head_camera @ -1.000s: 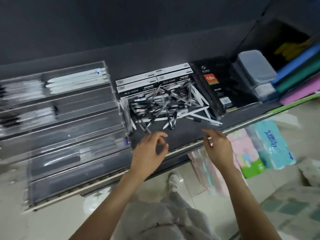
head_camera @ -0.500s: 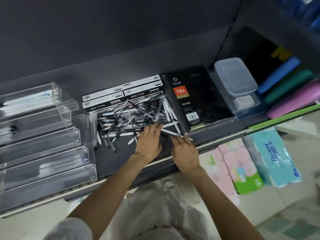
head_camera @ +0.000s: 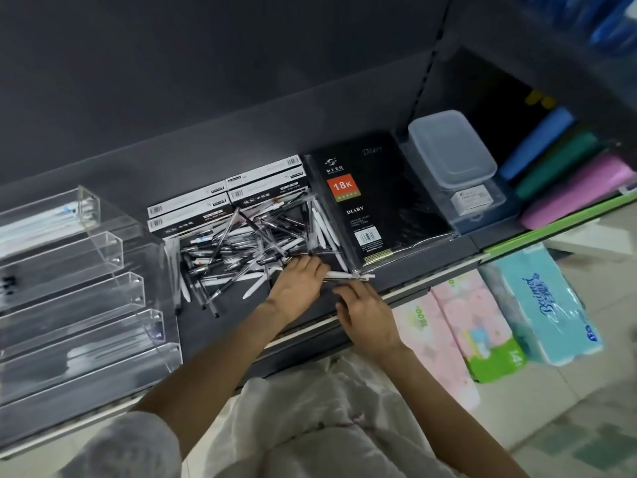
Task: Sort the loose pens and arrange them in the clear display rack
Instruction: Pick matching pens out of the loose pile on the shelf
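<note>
Where the dark shelf (head_camera: pixel 220 326) carries the stock, the clear display rack (head_camera: pixel 79 298) occupies its left end: five stepped transparent troughs, some holding pens too blurred to identify. Right of centre lies a black notebook (head_camera: pixel 375 201) printed "DIARY", with an orange label reading "18K". Below the shelf, a pale blue tissue pack (head_camera: pixel 548 305) bears script reading "Baimio" or similar. Behind the heap stand four black-and-white pen boxes (head_camera: pixel 234 198) with barcodes; their small print is illegible. Between rack and notebook lie the loose pens (head_camera: pixel 241 250), a tangled pile of clear, black and white barrels crossing at all angles. The left hand (head_camera: pixel 296 284) rests on the pile's near right edge, fingers curled onto pens. The right hand (head_camera: pixel 368 315) sits just beside it, fingers bent at a white pen (head_camera: pixel 348 276); whether they clamp it cannot be determined.
</note>
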Motion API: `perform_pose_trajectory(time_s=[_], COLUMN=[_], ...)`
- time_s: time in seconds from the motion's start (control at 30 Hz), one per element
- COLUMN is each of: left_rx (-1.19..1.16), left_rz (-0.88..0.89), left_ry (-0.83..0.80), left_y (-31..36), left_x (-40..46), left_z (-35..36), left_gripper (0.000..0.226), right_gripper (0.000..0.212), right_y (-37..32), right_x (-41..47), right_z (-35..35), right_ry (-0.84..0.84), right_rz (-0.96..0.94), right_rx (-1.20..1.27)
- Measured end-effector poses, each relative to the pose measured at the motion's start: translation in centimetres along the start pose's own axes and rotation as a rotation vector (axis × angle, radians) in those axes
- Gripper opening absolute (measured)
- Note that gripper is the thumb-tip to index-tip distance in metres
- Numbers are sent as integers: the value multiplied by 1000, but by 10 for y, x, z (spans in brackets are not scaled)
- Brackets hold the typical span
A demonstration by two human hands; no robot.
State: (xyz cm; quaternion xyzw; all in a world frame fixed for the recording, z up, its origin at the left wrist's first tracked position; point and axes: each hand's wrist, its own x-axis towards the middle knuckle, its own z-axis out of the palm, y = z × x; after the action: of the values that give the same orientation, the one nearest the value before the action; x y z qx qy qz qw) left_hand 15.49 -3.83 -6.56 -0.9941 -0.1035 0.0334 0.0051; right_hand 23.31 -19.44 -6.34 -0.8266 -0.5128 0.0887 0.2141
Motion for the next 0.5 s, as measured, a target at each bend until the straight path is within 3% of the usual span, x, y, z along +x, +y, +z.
perform_pose_trajectory(time_s=[0.1, 0.2, 0.33, 0.5], left_rx=[112, 106, -108, -401], left_rz=[88, 134, 169, 239], left_ry=[44, 60, 40, 204], left_y=[2, 0, -11, -34], left_x=[6, 6, 2, -6], left_z=[-2, -2, 0, -5], left_gripper=[26, 32, 42, 49], right_gripper=[19, 19, 17, 23], right_y=[2, 1, -5, -17], right_x=[-1, -2, -3, -2], right_z=[-1, -5, -26, -64], right_ry=[11, 40, 157, 358], right_rz=[11, 16, 52, 197], right_rx=[22, 30, 124, 419])
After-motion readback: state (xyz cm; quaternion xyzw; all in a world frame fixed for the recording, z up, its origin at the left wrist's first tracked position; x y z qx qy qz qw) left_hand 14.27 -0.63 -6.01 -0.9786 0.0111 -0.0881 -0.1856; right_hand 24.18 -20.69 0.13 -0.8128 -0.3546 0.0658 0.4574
